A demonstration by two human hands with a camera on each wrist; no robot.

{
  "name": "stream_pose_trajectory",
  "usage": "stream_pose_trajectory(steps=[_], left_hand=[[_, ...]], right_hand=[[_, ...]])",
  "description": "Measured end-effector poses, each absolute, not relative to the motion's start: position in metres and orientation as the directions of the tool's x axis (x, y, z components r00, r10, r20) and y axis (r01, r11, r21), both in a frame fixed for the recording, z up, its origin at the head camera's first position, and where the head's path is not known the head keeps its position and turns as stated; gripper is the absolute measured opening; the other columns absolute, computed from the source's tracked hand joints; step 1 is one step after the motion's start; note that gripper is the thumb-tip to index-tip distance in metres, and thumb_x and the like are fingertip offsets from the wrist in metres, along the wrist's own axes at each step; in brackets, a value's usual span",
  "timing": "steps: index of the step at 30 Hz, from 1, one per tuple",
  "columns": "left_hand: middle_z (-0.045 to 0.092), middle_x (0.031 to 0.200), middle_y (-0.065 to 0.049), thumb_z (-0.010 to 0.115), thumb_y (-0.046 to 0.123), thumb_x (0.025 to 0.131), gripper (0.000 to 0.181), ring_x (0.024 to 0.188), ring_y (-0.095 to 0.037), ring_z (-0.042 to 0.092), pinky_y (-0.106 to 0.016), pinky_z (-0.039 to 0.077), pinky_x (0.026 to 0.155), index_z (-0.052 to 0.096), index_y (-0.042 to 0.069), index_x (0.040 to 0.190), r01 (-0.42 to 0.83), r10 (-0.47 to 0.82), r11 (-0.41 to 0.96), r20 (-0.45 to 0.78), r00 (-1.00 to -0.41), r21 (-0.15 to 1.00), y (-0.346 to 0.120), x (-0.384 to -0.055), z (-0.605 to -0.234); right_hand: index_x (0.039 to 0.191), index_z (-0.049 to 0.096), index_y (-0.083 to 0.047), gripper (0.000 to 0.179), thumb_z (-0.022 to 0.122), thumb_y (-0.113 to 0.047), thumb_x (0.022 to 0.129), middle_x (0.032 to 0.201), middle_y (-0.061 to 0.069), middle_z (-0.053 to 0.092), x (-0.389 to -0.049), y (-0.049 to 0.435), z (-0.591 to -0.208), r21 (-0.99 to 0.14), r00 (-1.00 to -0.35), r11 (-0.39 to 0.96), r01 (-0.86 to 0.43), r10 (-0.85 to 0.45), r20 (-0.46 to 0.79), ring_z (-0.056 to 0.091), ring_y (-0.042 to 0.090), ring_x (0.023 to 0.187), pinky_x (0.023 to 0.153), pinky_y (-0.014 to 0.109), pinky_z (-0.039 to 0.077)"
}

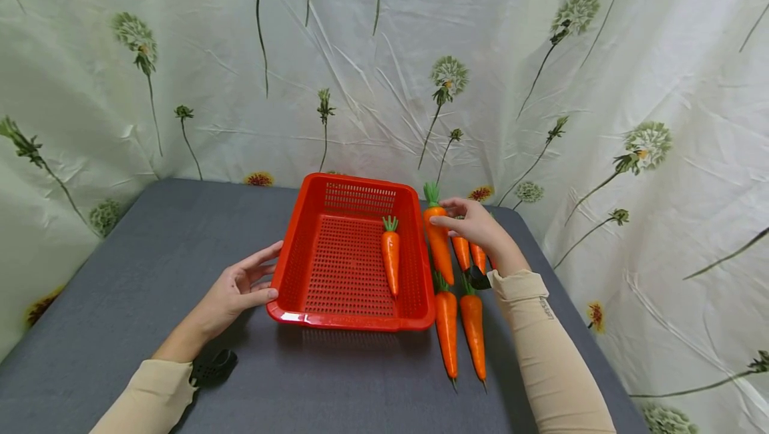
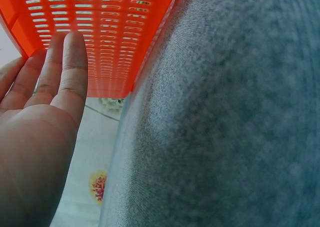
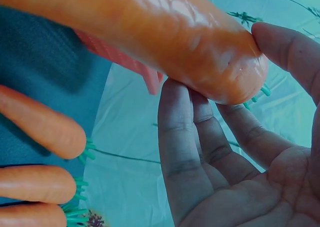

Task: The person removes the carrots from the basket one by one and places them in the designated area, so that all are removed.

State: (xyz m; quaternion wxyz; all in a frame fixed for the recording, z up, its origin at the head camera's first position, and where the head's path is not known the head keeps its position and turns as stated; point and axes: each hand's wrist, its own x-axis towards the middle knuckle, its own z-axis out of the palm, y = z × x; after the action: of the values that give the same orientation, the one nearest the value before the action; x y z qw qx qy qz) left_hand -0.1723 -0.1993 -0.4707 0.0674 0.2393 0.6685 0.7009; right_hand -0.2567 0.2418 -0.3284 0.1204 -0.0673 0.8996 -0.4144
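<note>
In the head view, my right hand (image 1: 471, 224) pinches the thick upper end of an orange carrot (image 1: 439, 247) with green tops. That carrot is above the table beside the basket's right rim, its tip pointing toward me. The right wrist view shows the thumb on one side of the carrot (image 3: 200, 47) and fingertips on the other. My left hand (image 1: 231, 297) touches the left side of a red plastic basket (image 1: 354, 321); its fingers (image 2: 75, 62) lie fairly straight against the slotted wall. One carrot (image 1: 390, 262) lies inside, toward the basket's right side.
Right of the basket, two carrots lie near the front, a left one (image 1: 446, 334) and a right one (image 1: 472, 327). More carrots (image 1: 461, 252) lie behind them, partly hidden by my right hand and wrist. A flowered curtain (image 1: 372, 87) stands behind the grey table (image 1: 198, 240).
</note>
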Motion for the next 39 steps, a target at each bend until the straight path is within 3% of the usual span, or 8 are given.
stream_pose_trajectory(steps=[8, 19, 28, 39], left_hand=[[0.039, 0.158, -0.015, 0.062, -0.004, 0.093, 0.075, 0.129, -0.018, 0.057, -0.028, 0.057, 0.093, 0.028, 0.008, 0.158, 0.225, 0.418, -0.101, 0.247, -0.874, 0.969, -0.2, -0.172, -0.472], [0.039, 0.158, -0.012, 0.062, -0.005, 0.093, 0.075, 0.129, -0.018, 0.057, -0.028, 0.057, 0.093, 0.027, 0.007, 0.158, 0.228, 0.42, -0.109, 0.253, -0.872, 0.968, -0.201, -0.171, -0.472], [0.04, 0.158, -0.011, 0.063, -0.004, 0.093, 0.075, 0.128, -0.017, 0.057, -0.027, 0.057, 0.093, 0.028, 0.008, 0.158, 0.233, 0.412, -0.085, 0.248, -0.877, 0.969, -0.201, -0.172, -0.472], [0.04, 0.157, -0.012, 0.063, -0.004, 0.093, 0.075, 0.128, -0.019, 0.057, -0.028, 0.057, 0.092, 0.028, 0.007, 0.158, 0.236, 0.414, -0.09, 0.252, -0.875, 0.968, -0.2, -0.172, -0.471]], right_hand=[[0.147, 0.047, -0.008, 0.063, 0.068, -0.038, 0.095, 0.142, 0.018, 0.051, -0.248, 0.258, -0.334, -0.76, -0.966, 0.65, -0.003, -0.198, -0.165, 0.065, 0.034, 0.112, 0.099, 0.046, 0.054], [0.149, 0.043, -0.005, 0.07, 0.067, -0.043, 0.095, 0.15, 0.02, 0.048, -0.232, 0.282, -0.342, -0.765, -0.969, 0.643, 0.036, -0.165, -0.184, 0.066, 0.033, 0.114, 0.101, 0.045, 0.053], [0.147, 0.043, -0.003, 0.069, 0.066, -0.042, 0.096, 0.144, 0.021, 0.051, -0.221, 0.299, -0.355, -0.794, -0.972, 0.604, 0.069, -0.14, -0.19, 0.063, 0.029, 0.117, 0.104, 0.049, 0.051], [0.151, 0.038, -0.002, 0.072, 0.065, -0.042, 0.097, 0.137, 0.02, 0.056, -0.205, 0.329, -0.37, -0.812, -0.979, 0.575, 0.1, -0.09, -0.184, 0.067, 0.008, 0.099, 0.097, 0.038, 0.056]])
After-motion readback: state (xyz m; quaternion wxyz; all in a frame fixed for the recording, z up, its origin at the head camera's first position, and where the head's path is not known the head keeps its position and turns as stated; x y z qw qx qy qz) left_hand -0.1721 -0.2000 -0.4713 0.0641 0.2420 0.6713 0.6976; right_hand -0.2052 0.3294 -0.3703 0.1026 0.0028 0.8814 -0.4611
